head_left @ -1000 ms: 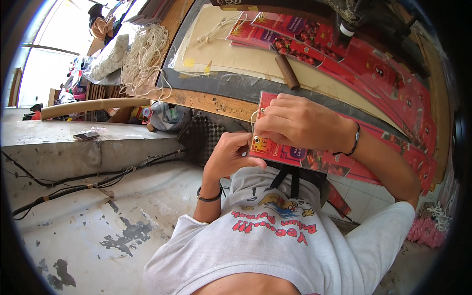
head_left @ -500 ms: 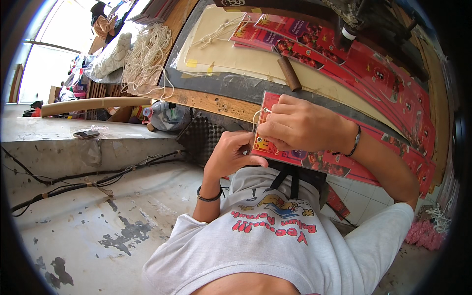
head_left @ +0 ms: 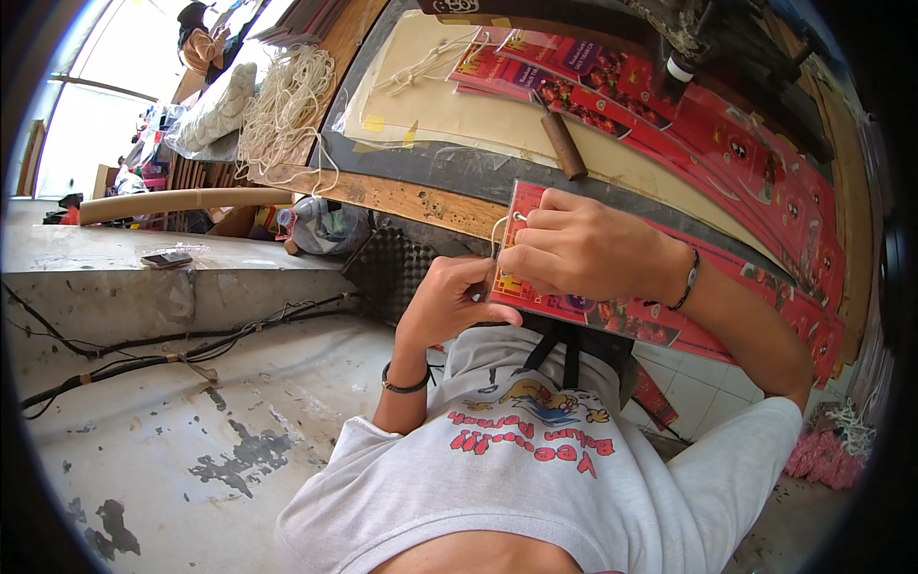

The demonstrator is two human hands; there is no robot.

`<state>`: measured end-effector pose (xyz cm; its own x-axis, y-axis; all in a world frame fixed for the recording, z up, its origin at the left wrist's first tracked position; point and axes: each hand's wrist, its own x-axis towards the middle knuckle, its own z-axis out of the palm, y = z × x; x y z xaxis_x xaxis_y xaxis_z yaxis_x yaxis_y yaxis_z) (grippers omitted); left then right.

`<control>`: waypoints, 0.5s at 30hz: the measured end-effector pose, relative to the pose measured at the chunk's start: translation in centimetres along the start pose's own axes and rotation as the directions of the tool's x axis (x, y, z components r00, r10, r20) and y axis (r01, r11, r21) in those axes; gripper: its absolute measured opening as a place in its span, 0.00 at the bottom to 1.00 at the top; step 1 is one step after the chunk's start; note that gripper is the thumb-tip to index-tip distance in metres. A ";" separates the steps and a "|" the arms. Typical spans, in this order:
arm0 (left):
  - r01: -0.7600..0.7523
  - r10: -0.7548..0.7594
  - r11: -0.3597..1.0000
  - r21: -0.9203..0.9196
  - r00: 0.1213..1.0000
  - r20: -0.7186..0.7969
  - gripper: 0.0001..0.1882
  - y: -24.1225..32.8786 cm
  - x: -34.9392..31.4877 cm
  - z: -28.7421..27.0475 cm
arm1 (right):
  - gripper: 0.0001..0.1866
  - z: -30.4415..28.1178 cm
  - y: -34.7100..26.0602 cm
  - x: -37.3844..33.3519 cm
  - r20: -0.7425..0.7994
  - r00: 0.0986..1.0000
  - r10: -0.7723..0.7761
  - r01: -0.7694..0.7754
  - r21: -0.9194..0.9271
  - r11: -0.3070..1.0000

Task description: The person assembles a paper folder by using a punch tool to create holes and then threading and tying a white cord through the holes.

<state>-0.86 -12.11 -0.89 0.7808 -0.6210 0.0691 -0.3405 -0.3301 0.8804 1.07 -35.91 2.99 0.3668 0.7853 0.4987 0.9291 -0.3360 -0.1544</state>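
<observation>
1. The long red card (head_left: 617,311) is in front of me at the bench's near edge, its left end in my hands and its length running off to the right.
2. A white cord (head_left: 498,231) loops out past the card's left end and meets the upper metal eyelet (head_left: 519,217) near that end.
3. My left hand (head_left: 451,292) grips the card at its lower left corner, thumb on the printed face and the other fingers mostly hidden behind.
4. My right hand (head_left: 585,247) lies over the printed face with its fingers curled in beside the eyelet; they hide what is under them, so I cannot tell whether they pinch the cord.
5. On the bench (head_left: 406,204), just beyond the near edge, lies a tool with a brown handle (head_left: 562,148), its thin tip pointing away from me.
6. Cream sheets (head_left: 449,105) spread under it toward the far edge, and more red cards (head_left: 741,158) overlap in a fan toward the right edge.
7. By the left edge, a tangled heap of pale cord (head_left: 287,105) sits next to a plastic bag of white bundles (head_left: 215,120).
8. Further left, a phone (head_left: 167,259) rests on the pale ledge (head_left: 253,253).
</observation>
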 end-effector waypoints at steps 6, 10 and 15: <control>0.030 -0.030 1.000 0.005 0.999 0.039 0.28 0.2 0.2 0.0 | 0.07 0.4 0.1 -0.2 0.004 1.000 0.000 0.000 0.017 1.000; 0.067 -0.066 0.998 -0.010 0.995 0.073 0.27 -0.2 0.3 -0.1 | 0.08 0.5 0.1 -0.3 0.025 1.000 -0.012 0.012 0.016 1.000; 0.047 -0.046 0.998 -0.032 0.998 0.043 0.28 -1.4 0.3 0.0 | 0.10 1.2 0.3 -0.6 -0.025 0.999 0.035 -0.033 0.083 0.996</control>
<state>-0.19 -11.87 -2.08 0.7723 -0.6352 0.0089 -0.2867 -0.3361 0.8971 1.16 -35.84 1.63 0.3976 0.7597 0.5145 0.9173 -0.3171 -0.2407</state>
